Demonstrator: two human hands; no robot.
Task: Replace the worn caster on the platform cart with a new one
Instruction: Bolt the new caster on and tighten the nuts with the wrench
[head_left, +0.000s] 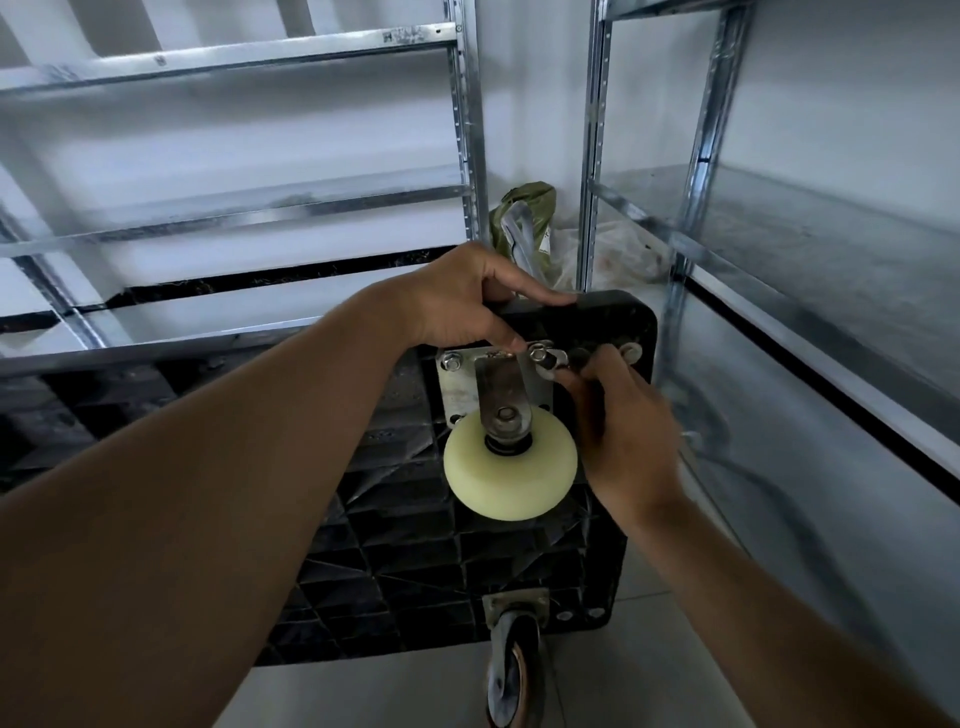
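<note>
Two hands worked at the cream-wheeled caster (510, 467), bolted at the far corner of the tipped-up platform cart (395, 566). The left hand (457, 299) had its grip closed over the cart edge. The right hand (623, 431) had its grip closed round a wrench (555, 361) set on a plate nut (538, 355). Loosening or tightening could not be told. The next turn probably called for a squarely seated wrench.

The left hand (457, 299) and right hand (626, 431) are bare, on bare forearms (234, 493).

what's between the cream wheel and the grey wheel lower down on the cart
Only the cart's black ribbed underside; the stretch between the cream wheel and the grey wheel is otherwise bare, as the head view shows.
</note>
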